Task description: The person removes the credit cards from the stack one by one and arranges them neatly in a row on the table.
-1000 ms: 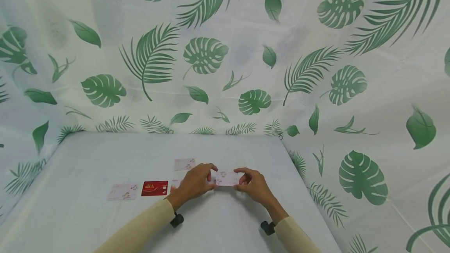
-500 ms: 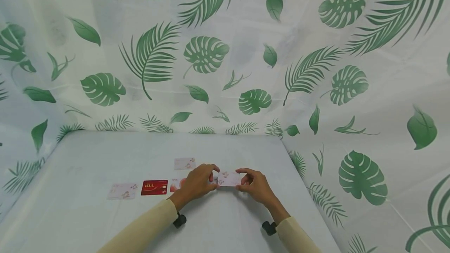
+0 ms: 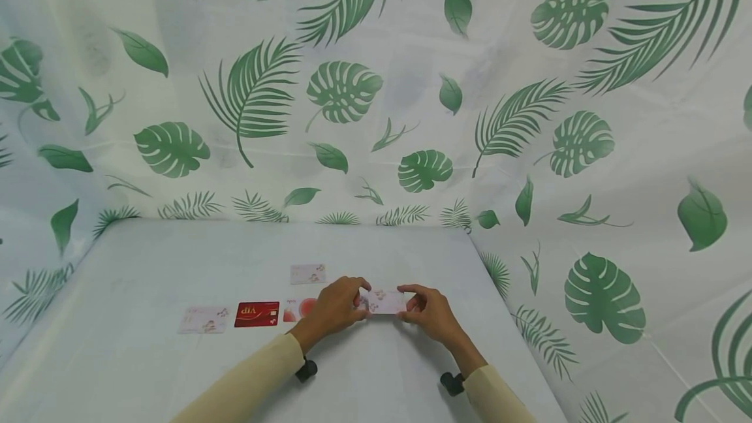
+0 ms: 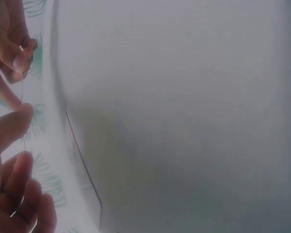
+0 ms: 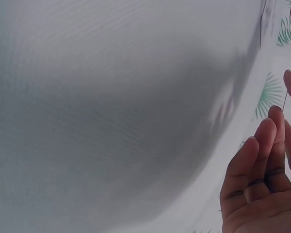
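A thin pale card with a faint pinkish print (image 3: 384, 301) is held level between two hands, over the white table. My left hand (image 3: 337, 306) pinches its left end between thumb and fingers. At its right end, thumb and fingers of my right hand (image 3: 433, 314) pinch it likewise. Both wrist views show the card nearly edge-on, a fine line between the fingertips. Left of the left hand lies a white card with red circles (image 3: 298, 309), its right end hidden by that hand. Beside it is a red VIP card (image 3: 256, 314).
A pale printed card (image 3: 202, 320) lies at the left end of the row. Another pale card (image 3: 308, 273) lies farther back, above the row. Behind and to the right of the table (image 3: 147, 384) hangs a white curtain with green leaves (image 3: 376, 136).
Both hands have shifted slightly right with the pale card still between them. More of the card with red circles now shows beside the left hand. The cards on the table stay put.
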A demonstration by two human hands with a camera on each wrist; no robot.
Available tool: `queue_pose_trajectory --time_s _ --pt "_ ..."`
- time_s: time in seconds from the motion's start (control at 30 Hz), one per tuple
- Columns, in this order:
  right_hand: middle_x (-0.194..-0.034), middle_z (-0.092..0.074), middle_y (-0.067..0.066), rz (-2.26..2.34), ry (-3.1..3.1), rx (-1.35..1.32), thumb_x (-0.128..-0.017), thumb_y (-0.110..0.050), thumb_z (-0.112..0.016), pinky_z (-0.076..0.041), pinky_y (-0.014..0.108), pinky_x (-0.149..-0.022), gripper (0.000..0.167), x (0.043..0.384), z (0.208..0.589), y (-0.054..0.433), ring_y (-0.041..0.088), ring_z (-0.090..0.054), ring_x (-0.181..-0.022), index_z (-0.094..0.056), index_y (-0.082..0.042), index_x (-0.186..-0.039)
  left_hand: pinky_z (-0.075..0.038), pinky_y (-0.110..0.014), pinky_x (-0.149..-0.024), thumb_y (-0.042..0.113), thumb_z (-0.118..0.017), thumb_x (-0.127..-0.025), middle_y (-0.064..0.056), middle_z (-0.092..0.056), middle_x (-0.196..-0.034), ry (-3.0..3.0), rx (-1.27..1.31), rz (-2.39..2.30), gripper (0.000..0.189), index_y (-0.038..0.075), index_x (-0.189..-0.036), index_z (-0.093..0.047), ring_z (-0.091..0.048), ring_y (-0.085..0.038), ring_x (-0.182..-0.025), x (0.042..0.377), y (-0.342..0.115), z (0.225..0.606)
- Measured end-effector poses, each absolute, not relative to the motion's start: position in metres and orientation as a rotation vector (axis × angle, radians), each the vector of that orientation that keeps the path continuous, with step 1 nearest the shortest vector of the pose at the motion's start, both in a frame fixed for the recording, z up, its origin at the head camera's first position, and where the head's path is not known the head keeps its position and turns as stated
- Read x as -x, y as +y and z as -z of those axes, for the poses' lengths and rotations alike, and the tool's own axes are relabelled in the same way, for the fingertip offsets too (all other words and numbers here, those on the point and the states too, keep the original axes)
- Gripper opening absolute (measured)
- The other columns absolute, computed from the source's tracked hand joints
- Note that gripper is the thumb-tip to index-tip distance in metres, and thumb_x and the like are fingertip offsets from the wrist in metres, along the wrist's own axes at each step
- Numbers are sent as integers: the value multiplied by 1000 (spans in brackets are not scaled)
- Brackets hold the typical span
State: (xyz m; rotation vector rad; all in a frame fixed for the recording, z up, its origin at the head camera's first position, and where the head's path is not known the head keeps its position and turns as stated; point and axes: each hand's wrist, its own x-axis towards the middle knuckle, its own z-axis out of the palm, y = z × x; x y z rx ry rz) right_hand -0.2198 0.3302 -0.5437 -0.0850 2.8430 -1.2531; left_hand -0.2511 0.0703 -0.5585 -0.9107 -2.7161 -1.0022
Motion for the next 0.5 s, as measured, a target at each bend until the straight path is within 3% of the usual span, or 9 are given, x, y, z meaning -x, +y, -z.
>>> queue_pose_trajectory --time_s 0.5 --pt "-87 -65 1 1201 2850 0 -81 -4 -90 -44 25 -60 58 221 550 336 15 -56 -75 -73 -19 -135 -40 -22 -65 30 -92 -84 9 -52 -74 -2783 899 978 47 15 -122 -71 -48 -7 -76 257 85 566"
